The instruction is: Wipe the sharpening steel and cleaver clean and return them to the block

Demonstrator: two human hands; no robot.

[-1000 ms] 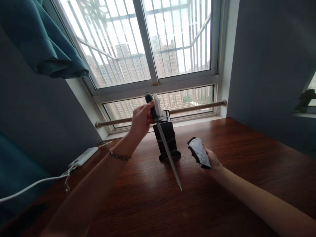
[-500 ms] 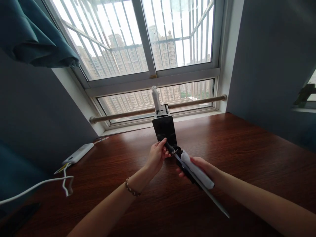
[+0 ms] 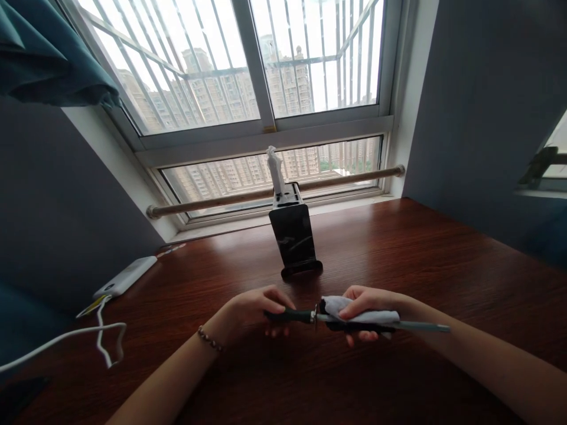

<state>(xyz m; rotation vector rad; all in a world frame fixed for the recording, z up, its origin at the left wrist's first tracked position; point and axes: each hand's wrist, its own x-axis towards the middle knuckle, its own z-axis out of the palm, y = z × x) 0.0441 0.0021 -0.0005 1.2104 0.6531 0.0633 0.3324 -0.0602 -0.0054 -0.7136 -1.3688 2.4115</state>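
My left hand (image 3: 261,306) is closed round the dark handle (image 3: 289,315) of what looks like a sharpening steel (image 3: 423,326), a long thin metal rod with a small guard at the handle. It lies almost level, tip to the right. My right hand (image 3: 370,301) grips a white cloth (image 3: 376,317) against the rod, thumb on top and fingers beneath. A black piece (image 3: 349,326) shows under the cloth; I cannot tell what it is. Both hands are just above the brown table (image 3: 248,378).
Beyond the hands stands a black stand (image 3: 292,236) with a tilted plate and a bottom ledge. Behind it, white tissue (image 3: 275,171) sticks up from a box (image 3: 287,195). A white device (image 3: 126,276) with a white cable (image 3: 57,339) lies at left. A rail (image 3: 212,203) crosses the window.
Both hands have come down nearer to me, away from the black stand. The sharpening steel has turned from slanting to nearly level. The cloth stays in my right hand.
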